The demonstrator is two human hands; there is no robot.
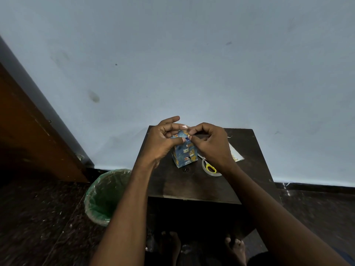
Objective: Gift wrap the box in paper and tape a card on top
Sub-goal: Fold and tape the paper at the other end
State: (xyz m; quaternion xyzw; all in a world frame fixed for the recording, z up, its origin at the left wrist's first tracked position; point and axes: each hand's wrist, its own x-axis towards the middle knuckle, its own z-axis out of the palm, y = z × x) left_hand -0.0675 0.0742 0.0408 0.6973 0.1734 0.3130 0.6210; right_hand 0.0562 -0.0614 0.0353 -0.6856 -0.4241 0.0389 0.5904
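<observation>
A small box wrapped in blue paper with animal prints stands upright on a dark wooden table. My left hand is at the box's top left, thumb pressing the paper near the top edge, fingers curled above. My right hand pinches a small piece of clear tape at the top of the box, close to my left thumb. The top face of the box is hidden behind my fingers. A white card lies flat on the table to the right, partly behind my right hand.
Yellow-handled scissors lie over a clear tape roll just right of the box. A bin with a green liner stands on the floor left of the table. A blue wall rises behind; a wooden door is at far left.
</observation>
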